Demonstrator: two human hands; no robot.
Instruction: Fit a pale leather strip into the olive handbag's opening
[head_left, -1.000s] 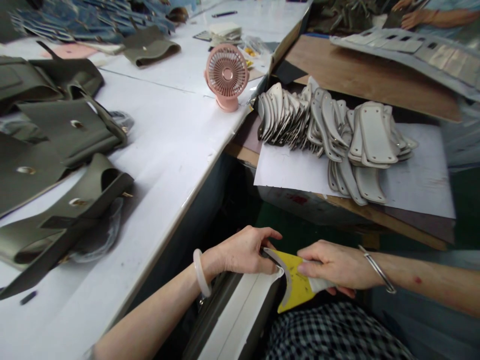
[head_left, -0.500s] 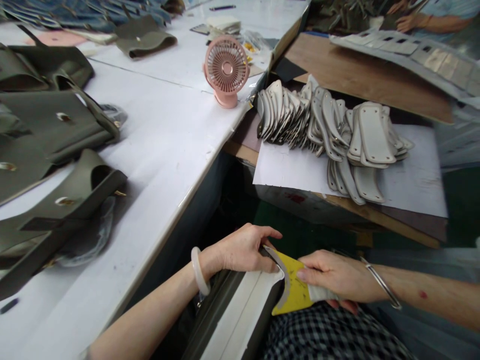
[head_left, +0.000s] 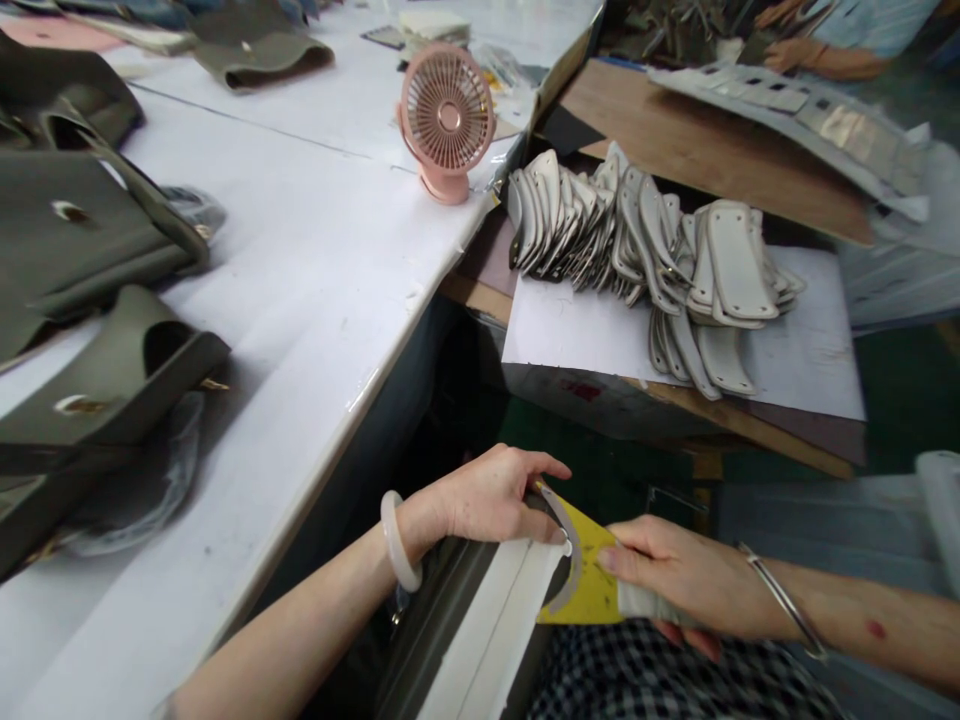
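Note:
My right hand (head_left: 675,575) is closed round the pale wrapped handle of a yellow scraper (head_left: 589,580), thumb lying on its flat blade. The scraper's concave grey-edged side faces left, against the end of a dark olive bag piece (head_left: 420,610) across my lap. A white strip (head_left: 487,630) with a line down its middle runs along that piece. My left hand (head_left: 487,500) grips the far end of the bag piece, thumb pressed beside the strip's tip and index finger stretched out. What its other fingers touch is hidden.
A white table (head_left: 300,250) at left bears olive bags (head_left: 82,240) and a pink fan (head_left: 448,115). Ahead, many curved pale pieces (head_left: 739,260) are stacked on a low board. Another person's hands (head_left: 787,50) show at top right, beyond a brown board (head_left: 712,140).
The view has shifted slightly, so the table's things sit farther left and higher. The scraper's blade has tilted a little at the bag piece's end; both hands keep their grip.

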